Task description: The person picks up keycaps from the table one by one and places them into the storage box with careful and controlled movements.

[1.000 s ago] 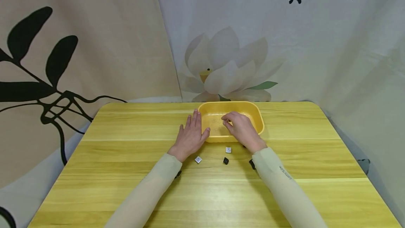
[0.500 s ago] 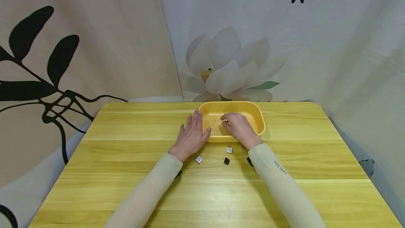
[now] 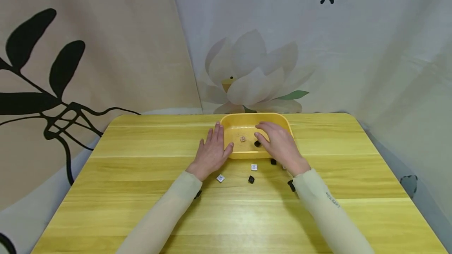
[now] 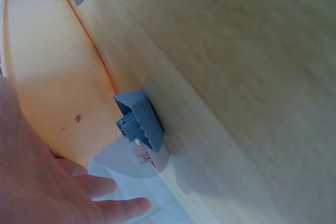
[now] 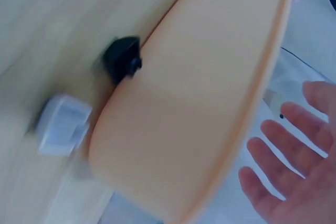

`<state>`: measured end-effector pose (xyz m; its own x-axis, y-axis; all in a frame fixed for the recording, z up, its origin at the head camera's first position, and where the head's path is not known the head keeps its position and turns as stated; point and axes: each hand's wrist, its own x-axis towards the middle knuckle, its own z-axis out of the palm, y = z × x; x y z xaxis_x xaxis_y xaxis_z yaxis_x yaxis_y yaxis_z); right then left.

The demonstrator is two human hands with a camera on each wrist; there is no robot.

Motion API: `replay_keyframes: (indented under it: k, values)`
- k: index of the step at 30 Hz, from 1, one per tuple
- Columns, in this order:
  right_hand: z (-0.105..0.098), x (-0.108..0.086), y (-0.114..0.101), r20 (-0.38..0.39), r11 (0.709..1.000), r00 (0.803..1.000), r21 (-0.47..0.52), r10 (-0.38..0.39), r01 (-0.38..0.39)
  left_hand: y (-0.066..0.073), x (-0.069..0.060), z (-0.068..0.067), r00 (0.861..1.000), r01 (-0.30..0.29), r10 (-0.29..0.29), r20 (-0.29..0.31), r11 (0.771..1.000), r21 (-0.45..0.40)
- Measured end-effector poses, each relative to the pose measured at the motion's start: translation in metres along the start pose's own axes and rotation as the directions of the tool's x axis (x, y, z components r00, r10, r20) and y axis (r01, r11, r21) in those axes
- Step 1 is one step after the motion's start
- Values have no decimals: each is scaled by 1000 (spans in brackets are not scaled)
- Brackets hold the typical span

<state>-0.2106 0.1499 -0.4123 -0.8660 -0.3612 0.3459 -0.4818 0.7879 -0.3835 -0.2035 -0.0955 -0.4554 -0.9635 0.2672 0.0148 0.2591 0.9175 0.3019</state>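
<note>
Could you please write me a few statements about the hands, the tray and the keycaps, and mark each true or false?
1. The left hand is at the left end of the yellow tray. True.
2. The right hand grips a keycap. False: its fingers hold nothing.
3. A light keycap and a black keycap show inside the tray. True.
4. Every keycap is in the tray. False: others lie on the table, including a white keycap.

Long, pale cream sleeves [image 3: 168, 211] reach the person's wrists, with small dark lettering [image 3: 332, 199] along the right one.
</note>
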Motion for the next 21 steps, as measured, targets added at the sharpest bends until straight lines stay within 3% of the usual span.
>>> replay_keyframes:
  k: [5,12,21]
  values:
    - [-14,-22,7,-14,999,999,-40,-36,35,0,0,0,1000,-4,4,5,1000,-1]
    - [-27,-53,19,38,992,996,-101,-78,81,1,0,-1,1000,6,-6,4,1000,-28]
    - [-35,-85,35,56,988,992,-94,-114,119,-1,1,-1,1000,1,-1,7,999,-34]
